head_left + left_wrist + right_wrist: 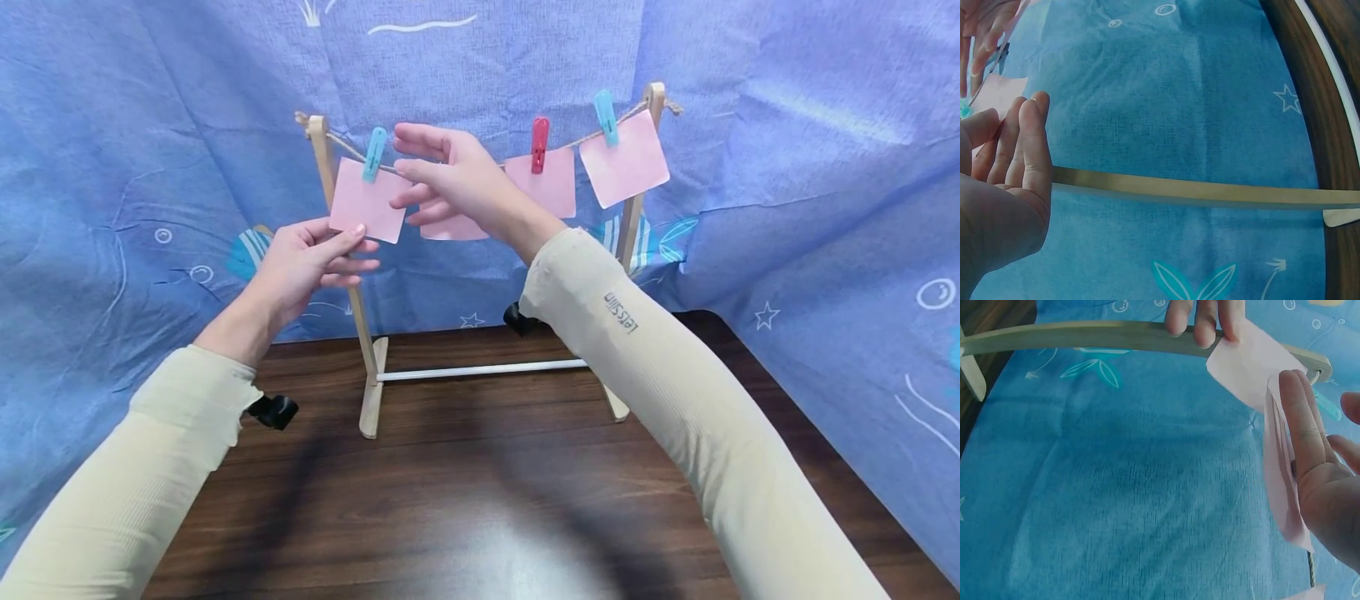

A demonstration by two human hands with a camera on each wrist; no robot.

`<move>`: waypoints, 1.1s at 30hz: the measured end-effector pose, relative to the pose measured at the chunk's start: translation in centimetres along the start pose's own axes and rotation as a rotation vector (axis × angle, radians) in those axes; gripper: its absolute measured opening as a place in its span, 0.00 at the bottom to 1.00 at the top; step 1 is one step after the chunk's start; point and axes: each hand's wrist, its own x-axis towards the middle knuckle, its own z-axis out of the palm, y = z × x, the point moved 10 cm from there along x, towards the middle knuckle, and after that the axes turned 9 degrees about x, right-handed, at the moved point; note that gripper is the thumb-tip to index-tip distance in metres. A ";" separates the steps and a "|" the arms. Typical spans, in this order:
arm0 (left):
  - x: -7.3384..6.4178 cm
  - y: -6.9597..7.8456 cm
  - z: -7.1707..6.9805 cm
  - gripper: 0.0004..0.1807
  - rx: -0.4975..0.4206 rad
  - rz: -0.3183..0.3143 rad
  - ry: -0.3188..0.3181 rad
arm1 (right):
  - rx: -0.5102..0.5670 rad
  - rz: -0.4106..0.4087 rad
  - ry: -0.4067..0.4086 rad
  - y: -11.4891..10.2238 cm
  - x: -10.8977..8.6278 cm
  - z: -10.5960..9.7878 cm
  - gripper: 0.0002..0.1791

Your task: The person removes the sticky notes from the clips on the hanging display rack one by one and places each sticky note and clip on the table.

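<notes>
Four pieces of twine-hung display are partly covered here: a pink paper square (360, 198) hangs at the left end of a twine line (343, 145), under a light blue clothespin (374, 155). My left hand (298, 265) pinches this square's lower left edge between thumb and fingers. Just right of that clothespin, my right hand (468, 179) is held with loosely extended fingers and nothing in its grip. It covers much of a second pink square (453, 229), whose top is hidden. In the right wrist view the straight fingers (1300, 419) lie alongside the hanging paper (1279, 469).
Farther right hang a pink square (561, 187) under a red clothespin (539, 143) and another (628, 162) under a blue clothespin (605, 117). Wooden posts (320, 154) carry the line, joined low by a white rod (480, 370). The frame stands on a dark wooden table (420, 500).
</notes>
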 end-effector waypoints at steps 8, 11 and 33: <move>0.2 -0.3 0.1 0.17 -0.016 -0.017 0.002 | 0.095 0.085 0.043 0.5 0.8 0.3 0.36; 0.3 -0.2 0.1 0.18 -0.003 -0.012 0.001 | 0.105 0.114 0.077 0.6 1.0 0.1 0.35; 0.3 0.1 -0.3 0.17 0.000 -0.012 0.000 | 0.198 0.104 0.257 0.5 1.8 -0.2 0.32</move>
